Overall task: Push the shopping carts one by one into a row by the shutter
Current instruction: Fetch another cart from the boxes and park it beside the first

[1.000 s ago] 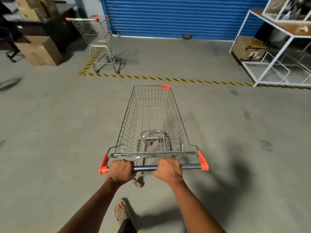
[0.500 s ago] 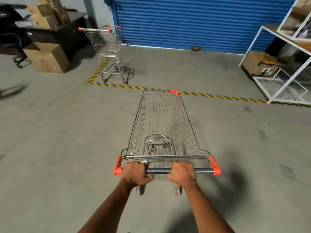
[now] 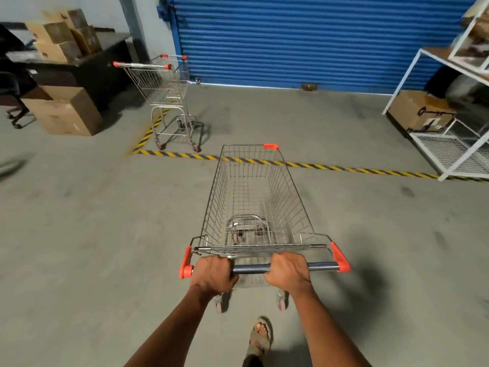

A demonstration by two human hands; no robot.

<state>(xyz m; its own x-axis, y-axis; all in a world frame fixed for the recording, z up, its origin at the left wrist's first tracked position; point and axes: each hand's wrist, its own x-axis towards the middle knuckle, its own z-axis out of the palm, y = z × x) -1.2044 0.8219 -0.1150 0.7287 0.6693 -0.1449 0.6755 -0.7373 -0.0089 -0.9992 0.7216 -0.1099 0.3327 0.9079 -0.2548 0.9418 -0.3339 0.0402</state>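
Note:
A wire shopping cart with orange corner caps stands right in front of me, its nose reaching the yellow-black floor stripe. My left hand grips the left part of its dark handle bar. My right hand grips the bar near its middle. A second, empty cart is parked inside the striped zone at the far left, close to the blue shutter, facing it.
Cardboard boxes and a dark desk sit left of the parked cart. A white metal shelf rack with a box under it stands at the right. Bare concrete floor lies between the two carts and before the shutter. My sandalled foot is below the cart.
The cart has rolled forward toward the shutter with both hands on its handle. Its nose now reaches the floor stripe, and the parked cart and shutter look nearer.

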